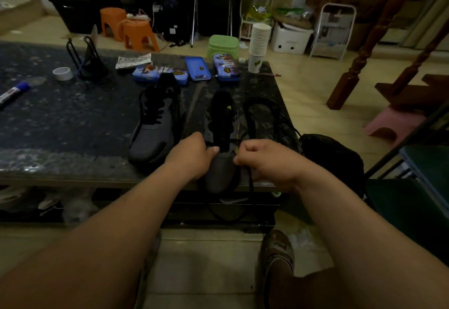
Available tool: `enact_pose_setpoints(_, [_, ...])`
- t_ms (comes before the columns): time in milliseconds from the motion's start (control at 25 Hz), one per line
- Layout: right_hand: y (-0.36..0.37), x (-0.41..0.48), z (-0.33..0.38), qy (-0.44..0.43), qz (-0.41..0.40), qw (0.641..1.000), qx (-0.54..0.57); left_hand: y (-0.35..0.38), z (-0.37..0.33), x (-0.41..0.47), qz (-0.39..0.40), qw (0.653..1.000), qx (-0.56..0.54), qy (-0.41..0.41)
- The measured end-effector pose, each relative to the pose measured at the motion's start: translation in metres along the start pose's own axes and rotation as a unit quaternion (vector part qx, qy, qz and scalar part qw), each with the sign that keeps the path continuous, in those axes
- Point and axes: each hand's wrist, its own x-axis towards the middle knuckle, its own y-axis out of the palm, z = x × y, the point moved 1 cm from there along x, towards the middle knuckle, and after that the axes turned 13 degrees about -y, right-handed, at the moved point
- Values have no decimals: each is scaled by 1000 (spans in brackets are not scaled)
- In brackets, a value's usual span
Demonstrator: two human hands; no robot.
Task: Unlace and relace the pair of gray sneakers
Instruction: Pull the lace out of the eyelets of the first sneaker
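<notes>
Right hand [263, 160] found pinched on black lace [250, 182]; left hand [192, 155] pressed flat on near sneaker [222, 150]. Judged at risk: lace slipping free of eyelet, sneaker sliding off desk [73, 126] edge.

Both forearms were bare, with no sleeves, watch, bracelet or rings in view. The left hand [192, 156] and the right hand [263, 160] wore no gloves, and the left thumbnail was short and plain. Lower down, a bare knee and shin showed at the right, uncovered by any trouser leg. The foot below wore a sandal [278, 251] of a dull brownish-grey, with a wide band across the top. That band bore a short dark marking in letters, too blurred to read. The sandal looked worn and scuffed.
</notes>
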Motion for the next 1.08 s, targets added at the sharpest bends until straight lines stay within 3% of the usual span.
enact_pose_setpoints(80, [-6,-11,2,12,53,998,41,-4,2,1,13,1000,-11,5])
enact_pose_setpoints(200, [2,3,-2,35,-20,999,-23,-19,7,0,85,993,-82,13])
enact_pose_setpoints(360, [17,30,-7,49,-76,974,-209,-46,24,-17,335,904,-265,2])
enact_pose_setpoints(440, [20,34,-12,32,-74,962,-260,-41,24,-22,288,935,-207,-3])
enact_pose_setpoints(520, [21,34,-15,22,-79,965,-249,-26,15,-17,139,986,-87,3])
enact_pose_setpoints(600, [17,25,-11,20,-78,981,-174,-11,4,-10,34,999,-21,7])
enact_pose_setpoints(720, [-2,1,-2,-13,3,1000,16,-3,0,0,8,1000,-18,-9])
enact_pose_setpoints(800, [-6,-15,5,-12,65,995,70,-5,0,4,30,999,-45,-3])
enact_pose_setpoints(920, [-1,-3,-1,16,-3,1000,-19,-23,5,0,157,971,-179,-26])
enact_pose_setpoints(1040, [3,20,-14,70,-96,991,-62,-43,19,-13,377,867,-322,-52])
enact_pose_setpoints(1080, [5,24,-16,67,-105,989,-85,-45,21,-17,389,861,-324,-48])
